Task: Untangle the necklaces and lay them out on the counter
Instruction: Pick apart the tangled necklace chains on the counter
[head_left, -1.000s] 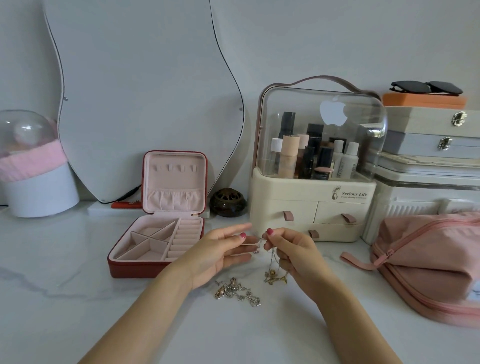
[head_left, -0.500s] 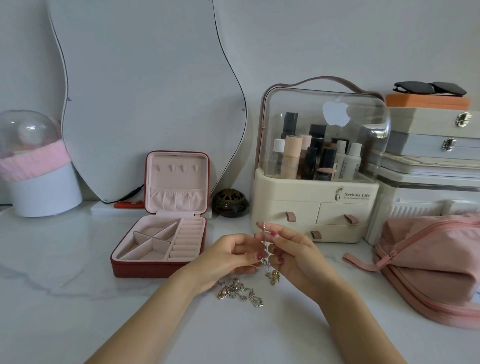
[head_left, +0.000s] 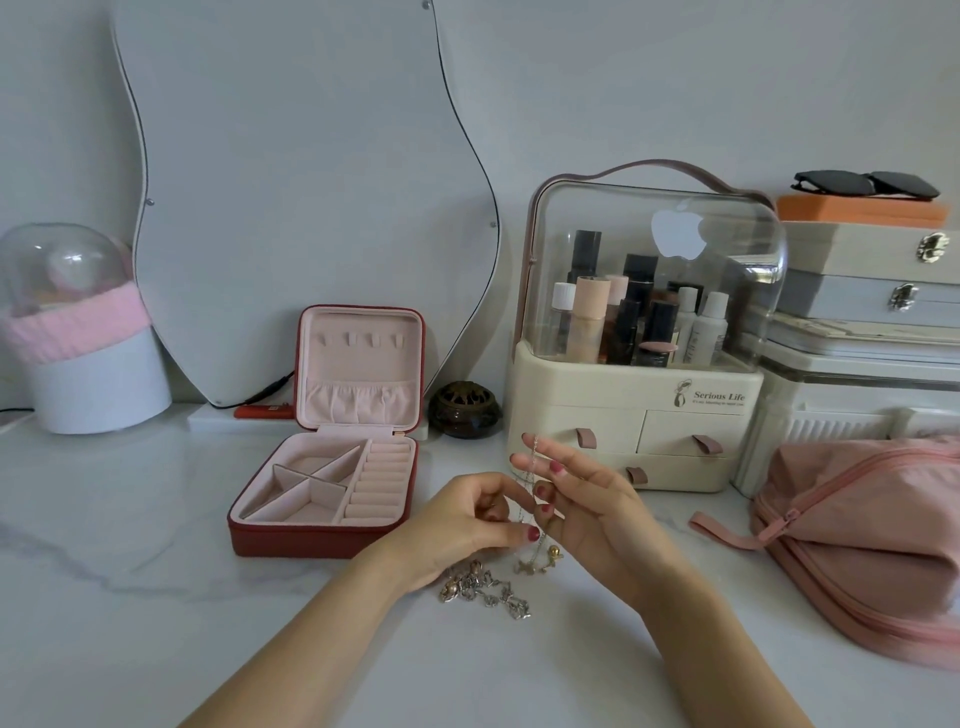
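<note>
While both hands work just above the desk (head_left: 156, 597), a loose heap of silver and gold chain (head_left: 485, 590) lies on the marble right below them, touching the heel of the left hand (head_left: 462, 525). That left hand curls its fingers and thumb in a pinch on a thin necklace (head_left: 531, 483). The right hand (head_left: 587, 506) has the same strand draped over its raised, spread upper fingers, with lower fingers bent in against it. From the strand a small cluster of gold charms (head_left: 540, 561) hangs down, just about reaching the desk beside the heap.

As I judge it, the main risk is pulling too hard: a fine chain strained against a knot could tighten or snap. The hanging charms could also swing into the heap and snag there, undoing progress. None of the necklaces is laid out yet.

Open marble lies in front of the arms and to the left, which looks like the best room for laying strands flat. Closer in on the right, a pink pouch (head_left: 872, 535) and its strap crowd that side. Behind the hands, the open red jewellery box (head_left: 327, 483) sits to the left and a cream cosmetics organiser (head_left: 634, 415) just beyond the fingertips, so reaching forward is tight. A wavy mirror (head_left: 291, 182) leans on the wall.
</note>
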